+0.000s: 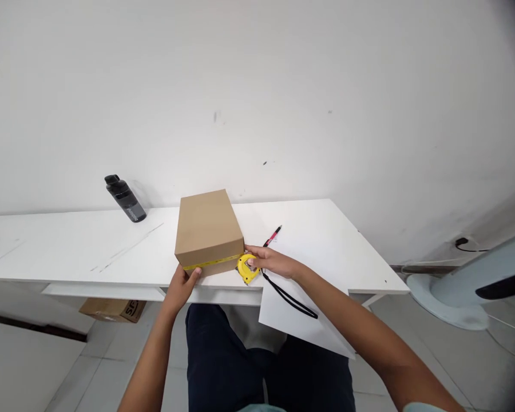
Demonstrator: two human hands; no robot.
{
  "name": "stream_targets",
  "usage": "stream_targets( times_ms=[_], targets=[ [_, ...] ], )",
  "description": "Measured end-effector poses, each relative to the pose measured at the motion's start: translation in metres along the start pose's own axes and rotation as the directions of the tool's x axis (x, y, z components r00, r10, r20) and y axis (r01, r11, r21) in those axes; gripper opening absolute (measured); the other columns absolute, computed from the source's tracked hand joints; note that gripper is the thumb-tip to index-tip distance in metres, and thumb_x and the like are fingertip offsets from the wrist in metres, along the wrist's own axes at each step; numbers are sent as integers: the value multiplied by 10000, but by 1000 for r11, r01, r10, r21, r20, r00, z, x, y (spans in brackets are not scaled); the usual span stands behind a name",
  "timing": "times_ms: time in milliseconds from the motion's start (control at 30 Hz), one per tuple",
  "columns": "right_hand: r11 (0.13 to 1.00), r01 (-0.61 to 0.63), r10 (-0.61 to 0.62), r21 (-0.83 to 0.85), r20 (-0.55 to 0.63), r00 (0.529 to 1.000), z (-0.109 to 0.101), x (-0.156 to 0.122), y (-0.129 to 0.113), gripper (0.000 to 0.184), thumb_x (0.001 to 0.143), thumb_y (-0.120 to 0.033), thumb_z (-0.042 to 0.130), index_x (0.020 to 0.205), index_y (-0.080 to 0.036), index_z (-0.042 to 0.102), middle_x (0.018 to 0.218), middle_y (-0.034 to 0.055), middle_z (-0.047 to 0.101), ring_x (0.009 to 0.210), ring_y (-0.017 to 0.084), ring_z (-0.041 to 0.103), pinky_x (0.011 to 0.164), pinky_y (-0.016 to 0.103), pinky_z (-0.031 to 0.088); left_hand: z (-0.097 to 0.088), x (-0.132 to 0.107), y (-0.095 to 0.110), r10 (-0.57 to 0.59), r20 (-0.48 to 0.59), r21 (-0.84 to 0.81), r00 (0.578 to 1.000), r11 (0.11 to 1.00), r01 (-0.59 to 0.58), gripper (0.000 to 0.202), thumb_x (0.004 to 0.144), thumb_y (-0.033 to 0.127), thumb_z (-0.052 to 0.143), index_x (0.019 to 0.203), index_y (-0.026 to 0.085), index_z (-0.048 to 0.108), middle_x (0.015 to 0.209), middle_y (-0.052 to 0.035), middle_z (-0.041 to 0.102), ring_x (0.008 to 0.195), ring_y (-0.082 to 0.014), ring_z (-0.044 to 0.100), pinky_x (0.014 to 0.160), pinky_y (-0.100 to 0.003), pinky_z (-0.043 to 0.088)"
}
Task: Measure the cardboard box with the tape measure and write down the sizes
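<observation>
1 white table (68, 243) stands against a scuffed white wall (257, 74), over pale tiled floor (100, 372).

The box (208, 223) is showing smooth, matt cardboard, while the tape measure (244, 272) is looking like glossy plastic. From here, the sheet (292, 321) is looking like smooth paper, the trousers (214, 349) like matt cloth.

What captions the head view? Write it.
Left hand grips a brown cardboard box; right hand holds a yellow tape measure across it.

Dark navy trousers (214, 360), greyish cord (265, 392) down front; pale mint shirt hem (261, 408); pale right sleeve edge (424, 407).
</observation>
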State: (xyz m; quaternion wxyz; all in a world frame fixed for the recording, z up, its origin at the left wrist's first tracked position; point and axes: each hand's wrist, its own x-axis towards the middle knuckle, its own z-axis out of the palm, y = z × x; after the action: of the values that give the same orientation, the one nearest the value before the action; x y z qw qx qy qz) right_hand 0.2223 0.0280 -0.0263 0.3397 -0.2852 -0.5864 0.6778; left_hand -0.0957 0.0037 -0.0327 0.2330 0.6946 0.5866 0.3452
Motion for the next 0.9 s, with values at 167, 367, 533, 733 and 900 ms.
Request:
stream_targets(
  times_ms=[167,367,533,733,900],
  targets=[
    [999,31,-31,-12,9,999,13,-25,-24,665,880,-421,742,1475,-231,516,1253,78,683,1064,187,647,918,314,503,-14,-11,17,-135,-113,108,984,983,147,541,876,627,528,1246,240,605,1112,-91,752,943,-294,715,798,-404,542],
    [987,108,-103,121,-47,994,9,-56,-60,626,811,-437,812,1373,-227,634,1148,72,734,871,154,688,768,268,541,-41,-28,90,-21,-319,299,948,947,121,406,932,609,494,1059,286,705,840,-18,758,729,-239,685,590,-302,424],
    [969,197,-180,149,-117,977,9,-75,-82,630,766,-568,803,1282,-219,707,1032,91,744,804,197,696,684,295,566,-67,-30,145,225,-363,460,904,887,-37,467,989,595,400,1115,291,731,688,-5,671,597,-205,592,538,-305,355],
    [968,94,-68,234,-117,991,10,-80,-56,549,785,-502,815,1225,-188,718,979,81,738,752,171,682,664,264,550,-79,-22,146,522,-175,441,835,800,-407,690,948,713,405,1483,287,498,1348,-111,612,1246,-316,553,975,-454,497],
    [939,7,10,343,-48,999,17,-69,-28,440,840,-420,790,1177,-142,731,1012,92,743,811,158,693,737,248,547,-66,-21,148,607,-39,375,794,745,-551,816,895,722,525,1576,325,315,1620,-83,389,1447,-329,431,1120,-480,448]
  ],
)
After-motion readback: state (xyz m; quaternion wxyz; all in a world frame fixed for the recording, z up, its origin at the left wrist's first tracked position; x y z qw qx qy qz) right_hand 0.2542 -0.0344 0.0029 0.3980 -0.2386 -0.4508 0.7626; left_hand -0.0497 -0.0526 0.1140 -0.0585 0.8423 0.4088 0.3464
